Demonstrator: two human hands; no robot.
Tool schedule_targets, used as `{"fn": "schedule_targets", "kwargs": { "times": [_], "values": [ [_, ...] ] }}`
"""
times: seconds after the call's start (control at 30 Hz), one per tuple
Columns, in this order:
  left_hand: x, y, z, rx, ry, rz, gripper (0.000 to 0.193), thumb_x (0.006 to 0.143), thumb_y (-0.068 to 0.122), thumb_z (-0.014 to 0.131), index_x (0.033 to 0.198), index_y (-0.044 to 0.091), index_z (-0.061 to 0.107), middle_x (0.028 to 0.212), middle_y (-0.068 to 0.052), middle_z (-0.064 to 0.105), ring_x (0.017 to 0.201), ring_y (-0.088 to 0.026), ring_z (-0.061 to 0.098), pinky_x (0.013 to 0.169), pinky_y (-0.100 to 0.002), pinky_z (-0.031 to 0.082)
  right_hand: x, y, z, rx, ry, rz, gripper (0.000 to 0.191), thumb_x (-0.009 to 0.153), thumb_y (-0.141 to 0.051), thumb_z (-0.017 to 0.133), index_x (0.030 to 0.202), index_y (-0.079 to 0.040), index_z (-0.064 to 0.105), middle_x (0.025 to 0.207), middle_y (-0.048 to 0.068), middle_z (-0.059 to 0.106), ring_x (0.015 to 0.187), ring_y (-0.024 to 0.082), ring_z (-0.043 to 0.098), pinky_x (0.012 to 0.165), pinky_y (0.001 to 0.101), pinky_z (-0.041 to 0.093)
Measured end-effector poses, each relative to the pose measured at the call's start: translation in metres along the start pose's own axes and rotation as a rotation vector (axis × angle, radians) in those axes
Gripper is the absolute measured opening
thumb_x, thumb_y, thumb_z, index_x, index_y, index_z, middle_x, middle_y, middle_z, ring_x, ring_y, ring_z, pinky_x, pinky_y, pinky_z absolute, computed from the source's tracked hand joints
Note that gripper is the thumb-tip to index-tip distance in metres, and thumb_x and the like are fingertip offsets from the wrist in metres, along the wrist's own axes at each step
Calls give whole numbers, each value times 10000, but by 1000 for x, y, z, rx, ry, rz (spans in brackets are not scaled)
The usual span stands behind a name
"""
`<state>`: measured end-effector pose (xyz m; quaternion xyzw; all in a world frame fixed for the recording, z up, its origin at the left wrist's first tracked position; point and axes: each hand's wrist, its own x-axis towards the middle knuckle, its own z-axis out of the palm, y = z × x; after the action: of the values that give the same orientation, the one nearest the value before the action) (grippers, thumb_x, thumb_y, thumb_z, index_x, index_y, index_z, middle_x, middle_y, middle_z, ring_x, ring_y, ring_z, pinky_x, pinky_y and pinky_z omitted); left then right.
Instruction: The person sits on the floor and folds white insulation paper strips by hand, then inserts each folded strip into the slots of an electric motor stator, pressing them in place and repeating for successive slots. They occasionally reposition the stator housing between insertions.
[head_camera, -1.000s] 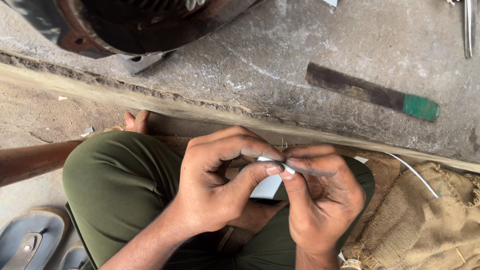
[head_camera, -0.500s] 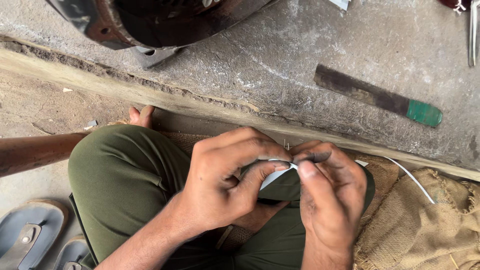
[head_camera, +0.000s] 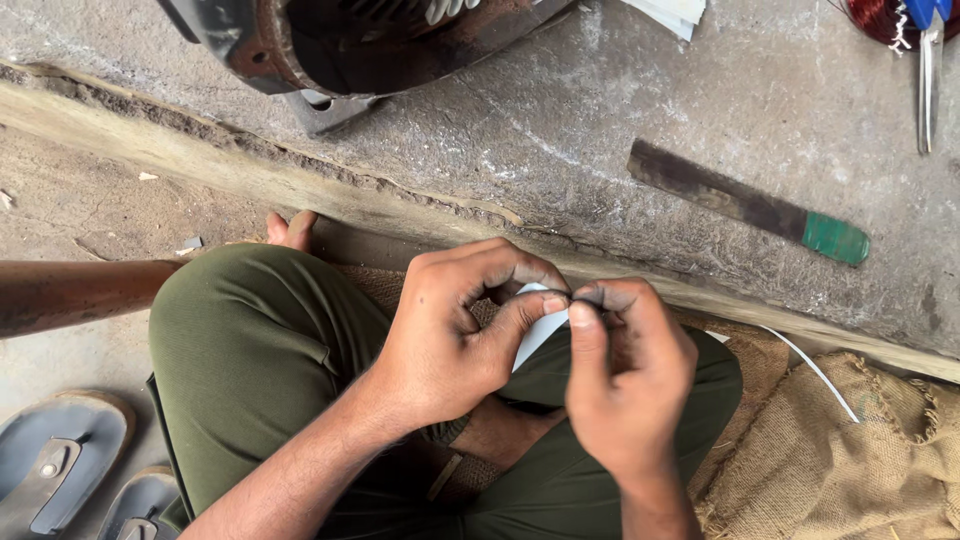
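Observation:
My left hand (head_camera: 455, 325) and my right hand (head_camera: 625, 370) meet over my lap, fingertips pinched together on a small white strip of paper-like sheet (head_camera: 540, 330). Both thumbs and forefingers press on its top edge, where a thin dark edge shows. Most of the strip is hidden behind the fingers. I sit cross-legged in olive green trousers (head_camera: 260, 350), and the hands hover just above the knees.
A flat metal blade with a green handle (head_camera: 745, 203) lies on the concrete floor ahead. A rusty round motor housing (head_camera: 330, 40) stands at the top. Scissors (head_camera: 930, 70) lie top right. Burlap sacking (head_camera: 850, 460) and a thin white strip (head_camera: 815, 370) lie right; grey sandals (head_camera: 60, 470) lie bottom left.
My hands have drawn closer together; the right fingers curled over the strip's end, and less of the strip shows. The view has shifted slightly down and right.

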<state>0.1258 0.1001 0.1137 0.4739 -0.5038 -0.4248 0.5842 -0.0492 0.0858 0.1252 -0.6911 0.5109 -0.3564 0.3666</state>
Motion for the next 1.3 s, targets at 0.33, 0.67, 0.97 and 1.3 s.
{"fn": "schedule_targets", "kwargs": {
  "times": [0.33, 0.67, 0.97, 1.3],
  "values": [
    [-3, 3, -2, -17, -58, 56, 120, 917, 7, 755, 1032, 11, 722, 954, -93, 749, 883, -192, 767, 782, -295, 608, -4, 15, -18, 386, 10, 135, 98, 1020, 11, 602, 1066, 78, 657, 929, 63, 639, 849, 55, 539, 769, 187, 415],
    [-5, 2, -1, 71, -42, 140, 161, 904, -6, 745, 1055, 3, 689, 960, -120, 702, 880, -263, 733, 762, -332, 581, 13, -2, -13, -145, -82, -210, 36, 962, 34, 608, 988, 18, 587, 944, 61, 623, 802, 95, 593, 705, 218, 480],
    [-5, -3, 3, 22, 14, 98, 178, 866, 78, 787, 1005, -2, 708, 897, -95, 725, 799, -185, 758, 692, -303, 601, 19, -1, -8, -312, -42, -371, 63, 949, 6, 638, 997, 16, 600, 954, 104, 654, 835, 171, 670, 676, 273, 531],
    [-6, -1, 1, 74, 11, 92, 173, 862, 79, 791, 998, -4, 723, 867, -88, 725, 763, -181, 749, 657, -296, 583, 22, 10, -12, -344, -40, -454, 76, 945, -20, 657, 1001, 16, 619, 963, 112, 667, 862, 169, 697, 741, 267, 567]
  ]
}}
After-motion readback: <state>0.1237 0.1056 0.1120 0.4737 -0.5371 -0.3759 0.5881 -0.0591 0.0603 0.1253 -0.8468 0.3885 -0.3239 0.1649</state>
